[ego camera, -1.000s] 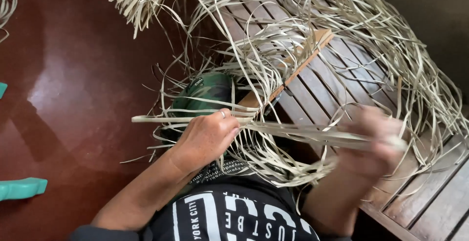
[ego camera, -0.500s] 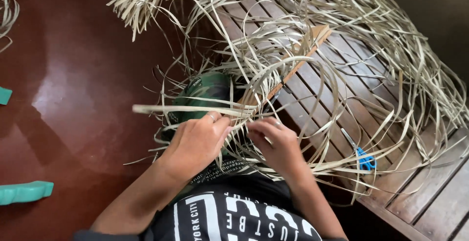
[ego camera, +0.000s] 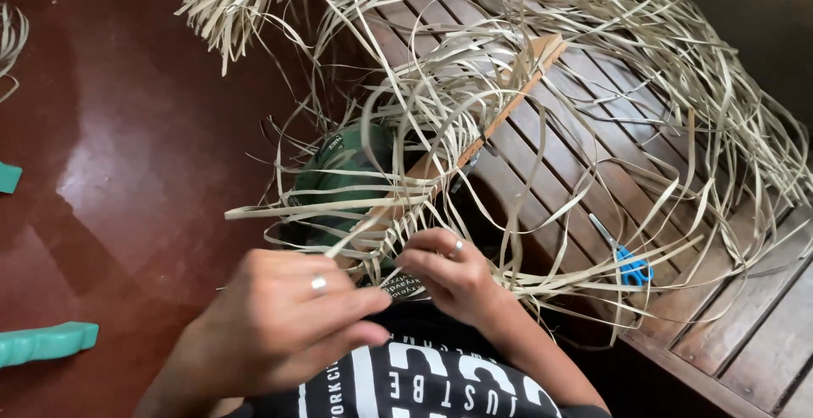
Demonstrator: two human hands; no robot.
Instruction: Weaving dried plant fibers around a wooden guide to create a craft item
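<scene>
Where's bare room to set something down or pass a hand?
Free: glossy dark red floor left of the pale dried leaf strips, above the teal plastic piece; bare slats of the wooden slatted bench bottom right, past the blue-handled scissors. Crowded: around both hands, bench top.

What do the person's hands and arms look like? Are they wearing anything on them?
Both hands are bare, with no gloves. The left hand has a silver ring on one finger, and the right hand has a ring too. The forearms are bare; no sleeves reach them. Below is a black shirt with white lettering.
</scene>
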